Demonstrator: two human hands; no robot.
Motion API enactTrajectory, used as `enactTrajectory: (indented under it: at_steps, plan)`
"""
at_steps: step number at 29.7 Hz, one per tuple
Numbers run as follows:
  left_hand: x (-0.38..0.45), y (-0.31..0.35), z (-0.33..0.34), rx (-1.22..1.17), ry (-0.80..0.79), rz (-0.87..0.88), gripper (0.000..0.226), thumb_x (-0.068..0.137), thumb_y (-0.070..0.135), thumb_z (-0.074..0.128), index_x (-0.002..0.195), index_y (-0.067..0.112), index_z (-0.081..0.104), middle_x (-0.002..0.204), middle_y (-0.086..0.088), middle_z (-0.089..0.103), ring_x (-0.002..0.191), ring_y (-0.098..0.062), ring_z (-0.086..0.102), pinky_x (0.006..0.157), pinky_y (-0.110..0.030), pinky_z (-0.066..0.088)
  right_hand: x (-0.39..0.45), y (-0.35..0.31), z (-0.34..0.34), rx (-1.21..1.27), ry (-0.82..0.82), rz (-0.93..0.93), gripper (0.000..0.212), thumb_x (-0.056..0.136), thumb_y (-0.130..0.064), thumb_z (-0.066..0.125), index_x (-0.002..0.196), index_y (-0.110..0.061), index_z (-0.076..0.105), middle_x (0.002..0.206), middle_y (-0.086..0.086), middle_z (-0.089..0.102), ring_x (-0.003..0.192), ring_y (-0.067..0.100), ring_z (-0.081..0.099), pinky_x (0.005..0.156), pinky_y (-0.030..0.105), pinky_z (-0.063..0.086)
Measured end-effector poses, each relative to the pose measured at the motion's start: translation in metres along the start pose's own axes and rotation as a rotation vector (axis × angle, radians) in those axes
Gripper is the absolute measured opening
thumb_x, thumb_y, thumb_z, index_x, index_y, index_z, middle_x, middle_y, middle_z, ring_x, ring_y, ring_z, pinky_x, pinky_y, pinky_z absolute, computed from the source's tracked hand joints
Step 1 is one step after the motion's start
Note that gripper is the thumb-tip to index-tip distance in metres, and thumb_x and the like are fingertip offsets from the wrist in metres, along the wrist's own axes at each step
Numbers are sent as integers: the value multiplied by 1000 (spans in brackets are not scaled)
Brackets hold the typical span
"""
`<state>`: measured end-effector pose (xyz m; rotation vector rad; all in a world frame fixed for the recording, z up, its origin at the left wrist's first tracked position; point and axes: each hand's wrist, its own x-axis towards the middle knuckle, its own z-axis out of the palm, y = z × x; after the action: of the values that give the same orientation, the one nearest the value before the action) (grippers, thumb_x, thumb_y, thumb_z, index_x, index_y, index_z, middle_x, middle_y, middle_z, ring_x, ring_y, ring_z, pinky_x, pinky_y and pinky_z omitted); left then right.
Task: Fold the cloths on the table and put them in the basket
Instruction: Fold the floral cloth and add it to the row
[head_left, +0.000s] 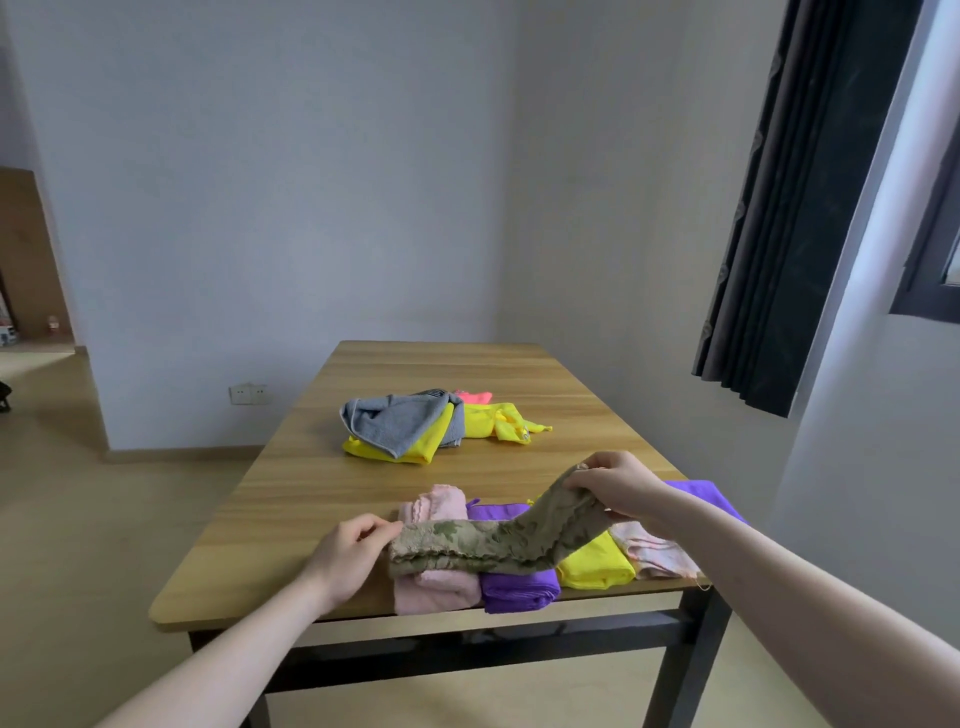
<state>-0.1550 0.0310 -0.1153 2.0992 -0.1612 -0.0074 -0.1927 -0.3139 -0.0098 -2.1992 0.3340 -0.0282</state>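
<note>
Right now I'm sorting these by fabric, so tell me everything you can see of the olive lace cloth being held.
The olive lace cloth is a long, narrow strip, thin and floppy, with a darker leafy pattern and scalloped edges. It is stretched between both hands: the left hand pinches its near end, the right hand grips its raised far end. It slopes down leftward, draping over the folded pink cloth and purple cloth at the table's near edge.

Bare table (311, 483) between the near folded row (519, 587) and far pile (415, 426).
</note>
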Motion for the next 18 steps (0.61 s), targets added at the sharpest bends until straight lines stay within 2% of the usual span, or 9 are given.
enactTrajectory:
  at_steps: [4, 7, 11, 13, 16, 18]
  plan:
    - [2, 1, 4, -76, -41, 27, 50, 72, 66, 59, 84, 22, 79, 88, 6, 77, 95, -15, 69, 94, -41, 50, -4, -23, 10, 56, -50, 13, 23, 88, -32, 72, 103, -14, 69, 94, 6, 67, 79, 16, 64, 56, 24, 52]
    - [4, -3, 5, -83, -11, 43, 41, 72, 64, 62, 83, 28, 79, 86, 10, 77, 94, -14, 69, 93, -42, 52, -3, -39, 20, 99, -75, 9, 27, 87, -29, 73, 106, -10, 70, 92, 7, 67, 77, 17, 64, 57, 25, 54]
    - [3, -9, 6, -95, -2, 59, 42, 69, 65, 64, 88, 31, 79, 87, 10, 77, 94, -15, 70, 91, -45, 54, -1, -56, 44, 177, -117, -10, 28, 86, -24, 74, 107, -6, 69, 92, 9, 66, 73, 19, 66, 58, 25, 58]
    - [2, -11, 5, -112, -1, 68, 37, 72, 62, 65, 87, 31, 80, 87, 11, 77, 94, -14, 70, 91, -44, 54, -2, -64, 62, 204, -147, -14, 23, 87, -21, 73, 103, -4, 69, 88, 10, 63, 67, 19, 65, 58, 25, 59]
    - [2, -15, 5, -129, -17, 99, 26, 82, 52, 67, 87, 31, 80, 89, 10, 78, 94, -15, 71, 91, -44, 55, -3, -75, 87, 221, -176, -23, 32, 87, -19, 74, 110, 2, 69, 89, 10, 62, 63, 16, 66, 57, 26, 59]
    - [4, -18, 5, -135, -24, 106, 21, 90, 45, 67, 88, 29, 81, 88, 8, 78, 94, -17, 71, 91, -44, 55, -5, -82, 102, 245, -207, -23, 26, 87, -15, 75, 107, 0, 69, 84, 8, 62, 60, 15, 67, 58, 28, 61]
